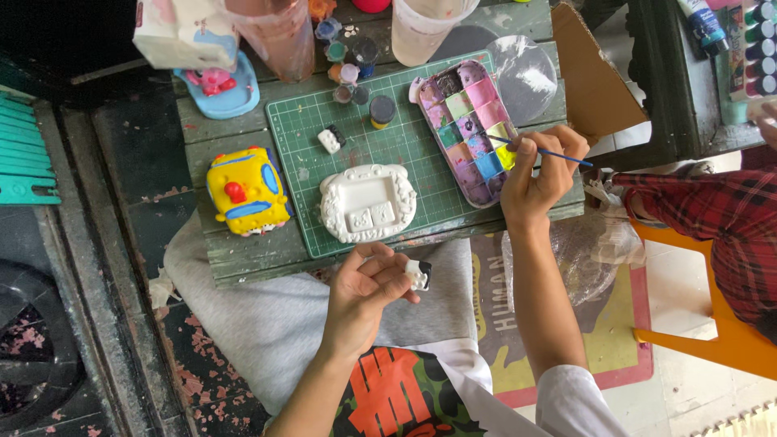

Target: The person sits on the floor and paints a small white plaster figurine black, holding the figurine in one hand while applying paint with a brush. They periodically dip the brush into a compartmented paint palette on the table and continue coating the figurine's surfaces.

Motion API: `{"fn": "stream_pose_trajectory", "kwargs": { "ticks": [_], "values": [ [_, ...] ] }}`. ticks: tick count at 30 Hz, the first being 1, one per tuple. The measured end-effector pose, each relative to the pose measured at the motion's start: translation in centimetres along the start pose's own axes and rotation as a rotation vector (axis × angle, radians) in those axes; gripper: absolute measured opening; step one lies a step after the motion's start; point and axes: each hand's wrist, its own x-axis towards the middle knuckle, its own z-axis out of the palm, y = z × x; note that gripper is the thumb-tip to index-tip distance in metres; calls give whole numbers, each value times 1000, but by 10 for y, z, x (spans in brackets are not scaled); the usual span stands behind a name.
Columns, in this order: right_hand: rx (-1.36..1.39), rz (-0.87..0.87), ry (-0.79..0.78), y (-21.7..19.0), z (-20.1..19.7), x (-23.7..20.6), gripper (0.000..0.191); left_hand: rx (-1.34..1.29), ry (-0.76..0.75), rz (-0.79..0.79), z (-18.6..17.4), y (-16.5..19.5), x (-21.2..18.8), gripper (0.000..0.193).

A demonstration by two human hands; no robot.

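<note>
My left hand (366, 285) holds a small white and black plaster figure (418, 275) above my lap, just below the table edge. My right hand (538, 171) grips a thin blue paintbrush (558, 154), whose tip touches the yellow well of a paint palette (468, 129) with several coloured wells. A white unpainted plaster frame (367, 202) lies on the green cutting mat (307, 137). Left of it, off the mat, sits a yellow, blue and red painted figure (247, 193).
Small paint pots (356, 73), a dark-lidded yellow pot (382, 110), a tiny black and white piece (331, 139), plastic cups (421, 28) and a blue tray (218, 89) crowd the back of the wooden table (243, 251). A person in a red checked sleeve (712, 214) sits at right on an orange chair (712, 340).
</note>
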Motion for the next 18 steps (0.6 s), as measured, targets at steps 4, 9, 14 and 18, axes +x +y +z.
{"fn": "stream_pose_trajectory", "kwargs": {
  "ticks": [4,9,14,18],
  "values": [
    [-7,33,-4,2,1,-1,15,3,-6,-9,1,3,6,35],
    [-21,29,-13,2,2,-2,16,-3,-7,-25,1,5,7,35],
    [-11,31,-12,1,1,0,17,-4,-9,-14,0,5,6,35],
    [-9,41,-12,1,1,-1,17,-8,-7,-9,-1,7,6,35]
  ]
}}
